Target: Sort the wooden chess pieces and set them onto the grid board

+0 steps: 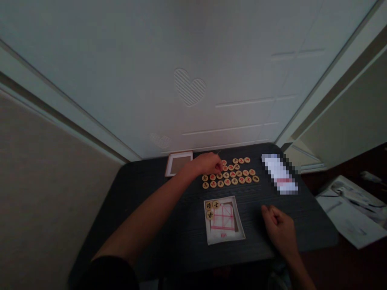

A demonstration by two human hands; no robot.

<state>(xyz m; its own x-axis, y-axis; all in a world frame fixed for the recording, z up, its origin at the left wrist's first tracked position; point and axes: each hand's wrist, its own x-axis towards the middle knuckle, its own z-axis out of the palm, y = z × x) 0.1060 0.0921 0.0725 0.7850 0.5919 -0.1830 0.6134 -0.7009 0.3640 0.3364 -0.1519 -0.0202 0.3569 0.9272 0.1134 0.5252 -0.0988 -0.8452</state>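
Several rows of round Chinese chess pieces (234, 181), with red and black characters, lie toward the back of the dark table. My left hand (209, 162) reaches over the left end of the back rows, its fingertips pinched together; whatever is between them is hidden. Nearer to me stands an open white box (242, 233) holding a folded paper chessboard (223, 219) with red lines. Three black-lettered pieces (209, 206) sit in that box's far left corner. To the right of the box, my right hand (279, 229) is curled in a loose fist, with nothing visible in it.
A shallow box lid (181, 163) lies at the back left, beside my left forearm. A blurred-out white and red item (279, 173) rests on the table's right side. Behind the table (145, 193) rises a white panel (193, 80). White objects (353, 209) are at the lower right.
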